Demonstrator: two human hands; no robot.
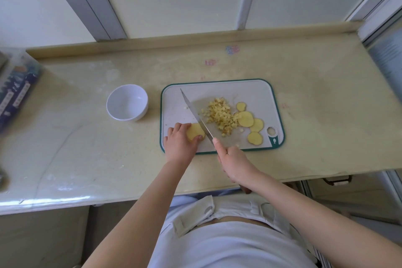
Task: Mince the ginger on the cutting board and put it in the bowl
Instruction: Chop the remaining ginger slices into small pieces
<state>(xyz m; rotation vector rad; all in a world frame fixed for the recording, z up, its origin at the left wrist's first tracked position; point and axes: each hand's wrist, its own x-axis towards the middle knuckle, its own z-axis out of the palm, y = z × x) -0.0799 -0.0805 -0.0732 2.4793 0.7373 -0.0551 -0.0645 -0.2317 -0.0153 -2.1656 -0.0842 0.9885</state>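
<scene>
Looking down from the head view, you pin a ginger chunk (195, 132) at the cutting board's (250, 88) near left corner with your left hand (179, 140). Its fingers curl over the top and the thumb presses the near side, likely so the chunk cannot roll under the blade. Your right hand (233, 163), just off the board's near edge, wraps its fingers round the knife handle, with the forefinger stretched along the spine to steer. The knife (196, 115) runs diagonally across the board, its edge beside the chunk's right face.

Diced ginger (219, 115) is heaped at the board's middle, and round slices (245, 118) fan out to its right, clear of the cutting lane. The bowl (127, 102) stands mouth up on the counter (315, 115) just left of the board, not touching it, handy for the transfer; nothing shows inside it.

Bare board lies beyond the knife tip. The chunk sits close to the board's left rim, so pieces could well spill there. A box (15, 91) lies far left of the board.
</scene>
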